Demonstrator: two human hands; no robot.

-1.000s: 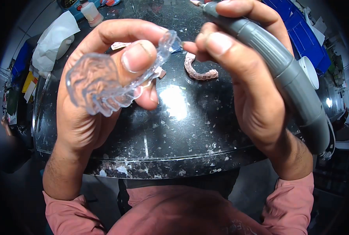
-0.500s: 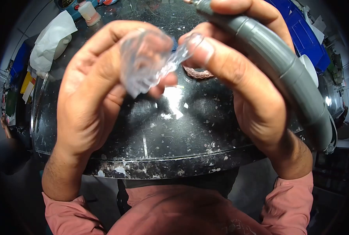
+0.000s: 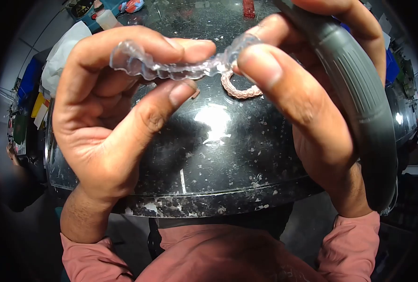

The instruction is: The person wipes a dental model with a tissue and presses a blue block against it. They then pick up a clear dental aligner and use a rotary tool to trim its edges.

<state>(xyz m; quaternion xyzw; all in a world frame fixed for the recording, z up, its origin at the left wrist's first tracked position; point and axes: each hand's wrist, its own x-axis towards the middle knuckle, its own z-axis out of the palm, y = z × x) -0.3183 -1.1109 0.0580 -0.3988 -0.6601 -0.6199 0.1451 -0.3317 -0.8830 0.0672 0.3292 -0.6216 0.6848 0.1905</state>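
Observation:
A clear, tooth-shaped plastic tray (image 3: 148,68) is stretched between both hands above the dark table. My left hand (image 3: 119,98) pinches its middle between thumb and fingers. My right hand (image 3: 303,89) holds its right end with thumb and index finger. The same hand also keeps a thick grey handpiece (image 3: 354,80) between its fingers, lying along the outer side of the hand; the handpiece's tip is out of view. Behind the clear tray, a pinkish arch-shaped piece (image 3: 239,92) lies on the table, partly hidden by my right thumb.
The speckled black table (image 3: 218,164) has a worn front edge. At the upper left stand a bottle (image 3: 106,19) and a white cloth or bag (image 3: 68,54). A red object (image 3: 249,8) lies at the back. Blue trays are at both sides. Part of another person shows at far left.
The clear tray has turned from a tilted, blurred pose to roughly level. My left thumb now presses it from below. The handpiece and my right hand have shifted slightly right.

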